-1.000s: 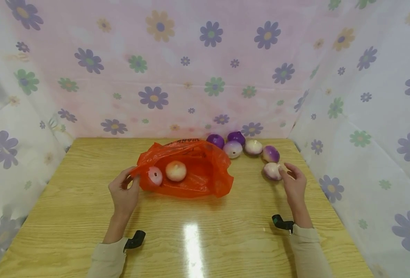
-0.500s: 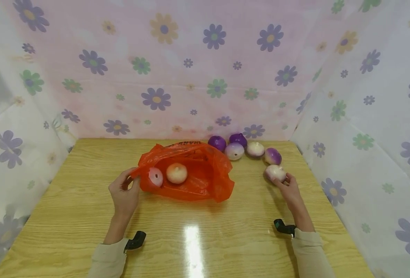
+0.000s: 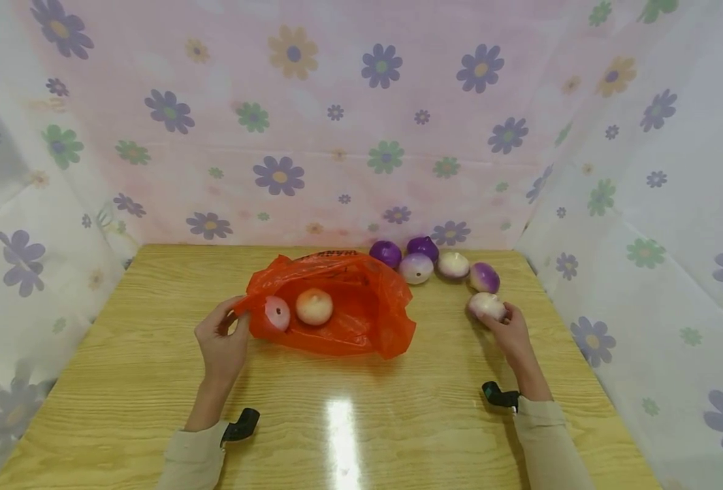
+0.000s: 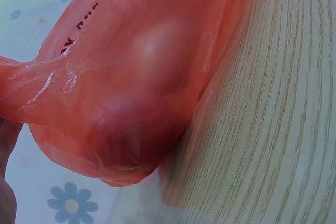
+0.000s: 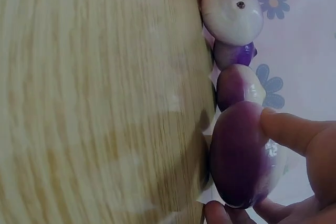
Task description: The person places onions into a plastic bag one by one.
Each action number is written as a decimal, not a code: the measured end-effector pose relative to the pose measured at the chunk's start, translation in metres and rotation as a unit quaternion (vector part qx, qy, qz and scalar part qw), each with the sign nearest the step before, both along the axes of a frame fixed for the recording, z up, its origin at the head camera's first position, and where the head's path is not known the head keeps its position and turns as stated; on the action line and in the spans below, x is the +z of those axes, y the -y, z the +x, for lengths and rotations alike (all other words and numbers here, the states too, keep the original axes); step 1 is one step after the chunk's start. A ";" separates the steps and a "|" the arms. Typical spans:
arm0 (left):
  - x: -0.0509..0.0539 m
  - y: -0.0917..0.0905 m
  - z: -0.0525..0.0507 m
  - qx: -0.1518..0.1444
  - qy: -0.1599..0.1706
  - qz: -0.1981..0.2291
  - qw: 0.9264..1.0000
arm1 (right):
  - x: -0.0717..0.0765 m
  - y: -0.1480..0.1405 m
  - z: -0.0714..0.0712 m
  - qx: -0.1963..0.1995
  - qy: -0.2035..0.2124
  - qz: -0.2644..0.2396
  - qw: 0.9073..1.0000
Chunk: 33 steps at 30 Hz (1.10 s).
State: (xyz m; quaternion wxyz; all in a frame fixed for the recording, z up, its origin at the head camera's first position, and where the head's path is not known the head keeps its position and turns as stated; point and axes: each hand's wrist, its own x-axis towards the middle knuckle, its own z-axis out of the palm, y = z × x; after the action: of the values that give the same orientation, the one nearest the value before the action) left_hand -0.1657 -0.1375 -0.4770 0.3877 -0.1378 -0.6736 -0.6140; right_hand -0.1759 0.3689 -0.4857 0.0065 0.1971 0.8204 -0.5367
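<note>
My left hand pinches the left edge of a thin red plastic bag, pulling that side out. The bag lies on its side, its mouth facing me. Two onions are inside: a pinkish one at the left and a pale one beside it. Through the plastic, the left wrist view shows their blurred shapes. At the right, my right hand grips a purple-and-white onion between thumb and fingers. It appears to be on or just above the table; I cannot tell which.
Several onions stand in a curved row at the table's back right, among them a dark purple one, a pale one and a purple-white one. Flowered cloth walls the wooden table at back and sides.
My right hand has moved in from the onion's right side and taken hold of it. The left hand keeps its pinch on the bag. The head view has shifted slightly.
</note>
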 end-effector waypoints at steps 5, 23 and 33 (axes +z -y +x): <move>0.001 -0.001 0.000 -0.004 0.007 0.005 1.000 | 0.002 0.004 0.003 -0.007 -0.016 0.016 1.000; -0.001 -0.001 -0.001 0.003 0.021 0.007 1.000 | 0.009 0.033 0.022 -0.082 -0.138 -0.115 0.980; 0.003 -0.001 -0.001 -0.002 0.009 0.000 1.000 | 0.022 0.054 0.035 -0.050 -0.135 -0.148 0.978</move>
State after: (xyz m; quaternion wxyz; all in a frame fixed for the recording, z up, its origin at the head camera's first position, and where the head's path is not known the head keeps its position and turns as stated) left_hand -0.1665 -0.1369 -0.4743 0.3800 -0.1333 -0.6769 -0.6161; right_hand -0.1409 0.3153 -0.4642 -0.1024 0.1603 0.7145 -0.6733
